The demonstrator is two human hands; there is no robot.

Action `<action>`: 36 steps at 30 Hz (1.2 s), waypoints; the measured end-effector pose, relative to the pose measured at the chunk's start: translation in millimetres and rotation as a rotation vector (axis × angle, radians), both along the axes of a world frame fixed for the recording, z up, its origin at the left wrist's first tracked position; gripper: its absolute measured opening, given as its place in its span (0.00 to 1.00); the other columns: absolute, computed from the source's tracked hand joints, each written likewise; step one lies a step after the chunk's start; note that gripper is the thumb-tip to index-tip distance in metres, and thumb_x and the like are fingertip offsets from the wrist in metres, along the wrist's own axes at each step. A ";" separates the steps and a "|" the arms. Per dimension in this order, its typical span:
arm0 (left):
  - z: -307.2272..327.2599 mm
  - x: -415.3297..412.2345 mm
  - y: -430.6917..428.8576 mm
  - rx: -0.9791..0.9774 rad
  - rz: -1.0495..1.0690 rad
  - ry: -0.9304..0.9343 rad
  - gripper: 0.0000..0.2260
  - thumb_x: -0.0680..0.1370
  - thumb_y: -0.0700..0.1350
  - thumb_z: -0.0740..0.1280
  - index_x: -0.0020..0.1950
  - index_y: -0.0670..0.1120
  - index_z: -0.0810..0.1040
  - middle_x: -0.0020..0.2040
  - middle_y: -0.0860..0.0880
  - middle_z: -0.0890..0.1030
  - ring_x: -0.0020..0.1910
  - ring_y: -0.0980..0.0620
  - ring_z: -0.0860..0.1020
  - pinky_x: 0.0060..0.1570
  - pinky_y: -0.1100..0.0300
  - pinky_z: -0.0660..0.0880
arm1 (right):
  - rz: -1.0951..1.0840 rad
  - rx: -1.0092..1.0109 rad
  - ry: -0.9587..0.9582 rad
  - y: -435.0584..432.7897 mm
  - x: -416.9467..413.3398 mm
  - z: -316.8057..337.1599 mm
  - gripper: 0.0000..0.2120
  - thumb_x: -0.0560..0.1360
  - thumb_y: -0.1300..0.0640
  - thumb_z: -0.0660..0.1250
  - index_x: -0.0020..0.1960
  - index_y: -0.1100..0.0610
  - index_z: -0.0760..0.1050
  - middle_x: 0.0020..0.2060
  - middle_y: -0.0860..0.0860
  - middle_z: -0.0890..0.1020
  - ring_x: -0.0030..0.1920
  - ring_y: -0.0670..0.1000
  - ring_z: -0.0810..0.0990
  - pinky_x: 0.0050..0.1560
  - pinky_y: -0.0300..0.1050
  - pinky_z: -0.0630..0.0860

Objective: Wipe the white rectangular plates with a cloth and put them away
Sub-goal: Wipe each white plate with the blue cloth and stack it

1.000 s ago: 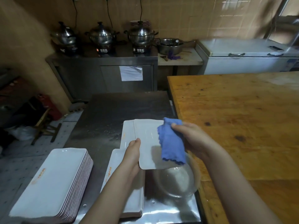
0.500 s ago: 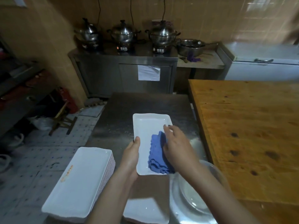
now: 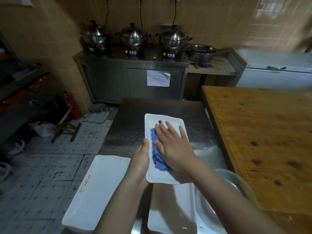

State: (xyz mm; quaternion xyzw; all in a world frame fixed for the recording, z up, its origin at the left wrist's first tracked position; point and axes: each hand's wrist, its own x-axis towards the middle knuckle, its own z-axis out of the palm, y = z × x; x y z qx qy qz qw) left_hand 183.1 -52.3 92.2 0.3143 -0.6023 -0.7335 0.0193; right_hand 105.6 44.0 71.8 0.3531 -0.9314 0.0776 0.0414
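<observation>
Floor tiles (image 3: 42, 174) with blue specks fill the lower left. Beside them a stack (image 3: 96, 191) of white rectangular plates lies at the counter's near left edge, an orange mark along its left side. Left hand (image 3: 140, 159) grips the plate (image 3: 152, 122) by its left long edge, thumb lying on the rim, fingers hidden beneath. That plate is held face up above the steel counter (image 3: 168, 105), its long side running away from the person. Blue cloth (image 3: 156, 157) lies bunched on the plate's middle and near half. Right hand (image 3: 175, 149) presses flat on the cloth, fingers straight and spread, tips reaching bare plate beyond it. Under the held plate's near end, lower plates (image 3: 170, 215) rest on the counter, with a metal bowl (image 3: 239, 183) just to their right. Wooden table (image 3: 261, 132) stands against the counter's right side, dark knots in its top. White chest (image 3: 273, 78) sits far back right.
</observation>
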 end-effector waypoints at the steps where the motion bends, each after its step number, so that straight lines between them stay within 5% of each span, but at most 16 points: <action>1: 0.3 1.7 -4.2 0.054 0.048 0.014 0.16 0.80 0.57 0.55 0.52 0.50 0.77 0.48 0.45 0.83 0.45 0.43 0.82 0.43 0.50 0.80 | -0.063 0.034 0.024 1.9 -3.5 -0.5 0.27 0.81 0.42 0.39 0.78 0.49 0.41 0.77 0.47 0.42 0.76 0.49 0.37 0.68 0.50 0.28; 3: -2.1 4.1 -12.5 0.091 0.110 0.036 0.16 0.80 0.59 0.55 0.49 0.51 0.78 0.41 0.48 0.84 0.38 0.46 0.83 0.32 0.56 0.79 | -0.146 0.065 0.024 8.4 0.1 -5.1 0.28 0.81 0.42 0.37 0.78 0.51 0.40 0.77 0.49 0.41 0.76 0.51 0.38 0.70 0.50 0.31; 8: -4.9 6.0 -16.3 0.059 0.123 0.016 0.18 0.80 0.58 0.54 0.43 0.50 0.77 0.31 0.50 0.82 0.27 0.52 0.81 0.22 0.65 0.74 | -0.064 -0.082 -0.138 1.7 45.3 -15.0 0.26 0.82 0.46 0.40 0.77 0.51 0.38 0.77 0.48 0.39 0.74 0.46 0.33 0.66 0.42 0.27; 12: -3.9 6.3 -8.0 -0.024 0.062 -0.046 0.22 0.80 0.60 0.48 0.45 0.48 0.75 0.36 0.48 0.78 0.34 0.52 0.77 0.32 0.62 0.73 | 0.018 -0.129 -0.107 -17.9 40.8 -0.8 0.25 0.82 0.48 0.41 0.78 0.49 0.41 0.77 0.46 0.41 0.76 0.47 0.36 0.68 0.45 0.29; 18: -4.1 13.3 -16.3 0.028 0.093 0.011 0.18 0.80 0.59 0.54 0.41 0.51 0.77 0.31 0.51 0.82 0.29 0.52 0.81 0.23 0.64 0.74 | -0.208 -0.007 -0.005 -8.0 16.7 1.8 0.26 0.81 0.44 0.38 0.77 0.49 0.39 0.77 0.47 0.41 0.76 0.50 0.38 0.69 0.50 0.28; 21: -3.2 11.1 -16.5 0.009 0.100 -0.018 0.19 0.80 0.59 0.53 0.40 0.50 0.76 0.31 0.51 0.81 0.28 0.53 0.80 0.21 0.66 0.72 | -0.169 -0.073 -0.083 -7.8 43.3 -9.5 0.27 0.81 0.44 0.39 0.77 0.50 0.38 0.77 0.47 0.40 0.76 0.49 0.36 0.68 0.47 0.29; 25: -0.3 8.3 -9.7 -0.066 0.098 -0.079 0.22 0.80 0.61 0.48 0.47 0.50 0.76 0.38 0.50 0.78 0.35 0.54 0.76 0.31 0.62 0.71 | -0.075 -0.235 -0.190 -28.6 50.3 0.0 0.25 0.82 0.49 0.42 0.78 0.49 0.41 0.77 0.45 0.40 0.76 0.47 0.35 0.69 0.45 0.31; 28: -2.7 9.5 -7.1 -0.084 0.076 -0.017 0.19 0.80 0.61 0.50 0.42 0.53 0.76 0.35 0.56 0.77 0.34 0.60 0.75 0.26 0.68 0.70 | -0.047 -0.329 -0.205 -40.8 30.1 13.5 0.24 0.83 0.50 0.42 0.77 0.47 0.43 0.77 0.44 0.42 0.76 0.47 0.37 0.71 0.48 0.32; 32: -7.9 13.0 -3.0 -0.126 0.019 -0.010 0.21 0.80 0.60 0.52 0.42 0.51 0.78 0.42 0.49 0.82 0.44 0.48 0.81 0.47 0.55 0.78 | -0.074 -0.199 -0.029 -42.6 -4.2 14.5 0.23 0.82 0.47 0.41 0.77 0.45 0.48 0.77 0.45 0.46 0.76 0.48 0.37 0.69 0.50 0.29; 36: -11.5 18.7 -2.1 -0.109 0.015 0.020 0.16 0.81 0.53 0.56 0.40 0.49 0.78 0.35 0.53 0.82 0.36 0.53 0.81 0.33 0.64 0.76 | -0.177 -0.014 0.112 -29.9 -22.6 1.6 0.24 0.82 0.44 0.41 0.77 0.45 0.47 0.78 0.46 0.46 0.77 0.51 0.39 0.70 0.54 0.30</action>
